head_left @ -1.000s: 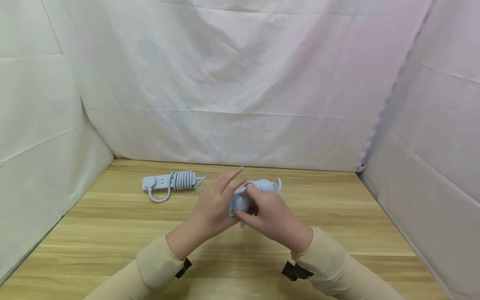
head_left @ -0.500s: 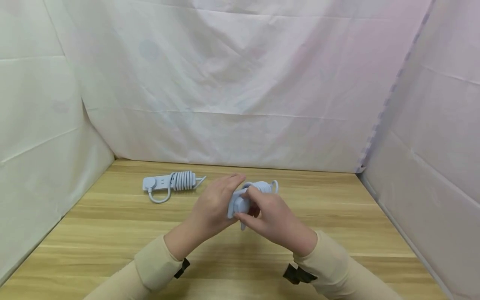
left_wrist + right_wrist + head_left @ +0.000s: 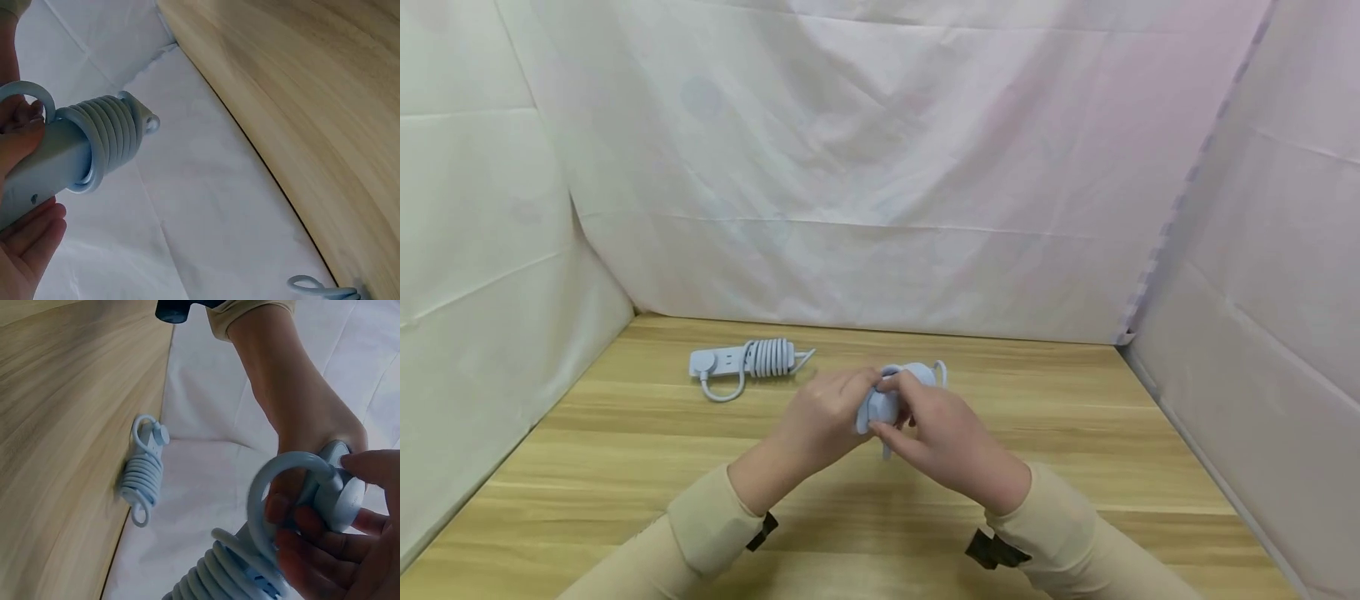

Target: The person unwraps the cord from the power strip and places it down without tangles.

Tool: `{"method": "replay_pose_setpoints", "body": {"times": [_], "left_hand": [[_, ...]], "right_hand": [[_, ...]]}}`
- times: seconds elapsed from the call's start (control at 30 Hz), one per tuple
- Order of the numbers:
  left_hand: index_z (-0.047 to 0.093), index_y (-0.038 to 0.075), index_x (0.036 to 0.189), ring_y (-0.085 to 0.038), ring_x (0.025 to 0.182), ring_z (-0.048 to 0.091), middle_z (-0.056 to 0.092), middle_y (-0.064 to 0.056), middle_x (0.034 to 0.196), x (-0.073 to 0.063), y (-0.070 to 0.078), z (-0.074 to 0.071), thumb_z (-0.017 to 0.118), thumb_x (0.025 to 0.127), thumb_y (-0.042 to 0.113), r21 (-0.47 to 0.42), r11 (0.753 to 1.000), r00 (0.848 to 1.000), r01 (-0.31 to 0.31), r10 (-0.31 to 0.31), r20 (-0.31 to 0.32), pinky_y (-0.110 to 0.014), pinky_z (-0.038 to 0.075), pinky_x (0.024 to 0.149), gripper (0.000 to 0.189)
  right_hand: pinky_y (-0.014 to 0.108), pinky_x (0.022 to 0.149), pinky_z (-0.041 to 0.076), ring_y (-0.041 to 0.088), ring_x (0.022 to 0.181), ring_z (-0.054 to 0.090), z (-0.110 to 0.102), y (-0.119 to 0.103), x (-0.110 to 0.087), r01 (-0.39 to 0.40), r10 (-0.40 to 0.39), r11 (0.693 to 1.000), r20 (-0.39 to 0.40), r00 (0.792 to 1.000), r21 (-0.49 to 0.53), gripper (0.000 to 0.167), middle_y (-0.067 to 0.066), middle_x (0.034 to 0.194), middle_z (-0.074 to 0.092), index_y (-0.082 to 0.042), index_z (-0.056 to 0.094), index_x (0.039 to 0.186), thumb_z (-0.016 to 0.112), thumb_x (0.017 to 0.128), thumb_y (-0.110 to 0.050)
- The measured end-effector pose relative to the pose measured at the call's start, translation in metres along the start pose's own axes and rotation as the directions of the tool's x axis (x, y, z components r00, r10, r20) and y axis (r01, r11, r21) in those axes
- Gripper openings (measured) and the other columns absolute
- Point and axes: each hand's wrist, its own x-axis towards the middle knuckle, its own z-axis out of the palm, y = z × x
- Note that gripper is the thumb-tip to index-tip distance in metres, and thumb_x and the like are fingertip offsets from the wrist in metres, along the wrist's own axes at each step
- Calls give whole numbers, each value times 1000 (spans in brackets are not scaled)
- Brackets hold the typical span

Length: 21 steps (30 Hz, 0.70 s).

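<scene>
Above the table in the head view, both hands hold a pale blue power strip [image 3: 917, 373] with its cord wound in coils round the far end. The left hand [image 3: 823, 417] grips the socket end of the strip. Against that end, the right hand [image 3: 947, 433] pinches the round plug [image 3: 883, 407] between thumb and fingers. From the plug, a cord loop [image 3: 257, 494] bends back toward the coils in the right wrist view. In the left wrist view the strip's smooth side [image 3: 59, 156] faces the camera, with the coils [image 3: 109, 134] beyond it. The plug's pins are hidden.
A second power strip [image 3: 724, 361], likewise wound with its cord and with its plug on its socket face, lies at the back left of the wooden table [image 3: 625, 467]. White cloth [image 3: 880, 167] hangs behind the table and at both sides.
The left hand's raised fingers have come down closer around the strip's end. The held strip has shifted slightly left. The right hand keeps its pinch on the plug.
</scene>
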Motion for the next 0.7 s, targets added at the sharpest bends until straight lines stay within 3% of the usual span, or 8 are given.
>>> {"method": "replay_pose_setpoints", "body": {"times": [0.13,0.33,0.53,0.7], "left_hand": [[59,-2,103,-21,73,68,68,-11,86,-1,0,-2,88,66,14,-1,999,999,51,-51,-10,-33,54,59,49],[59,-3,102,-23,70,68,68,-11,85,3,0,-3,88,64,12,22,997,995,74,-73,-61,-34,54,58,50],[60,-4,103,-23,69,68,69,-11,86,4,1,-3,89,62,13,14,997,993,75,-74,-90,-35,54,57,53],[62,-2,100,-21,66,67,68,-9,84,2,1,-3,90,63,19,-2,997,995,83,-83,-53,-34,53,54,52]], "right_hand": [[22,71,48,9,80,57,2,-2,2,-5,4,1000,-21,1000,-27,48,-3,96,58,-6,52,124,75,87,-26],[31,85,46,15,100,54,8,0,4,44,-50,997,-119,992,-57,50,6,114,59,-2,53,127,75,87,-23],[30,80,47,18,97,55,10,4,6,96,-108,992,-170,979,-78,44,8,111,60,0,57,121,75,87,-21],[27,78,49,20,96,56,9,8,5,150,-164,983,-157,974,-102,40,11,111,61,3,58,117,70,92,-26]]}}
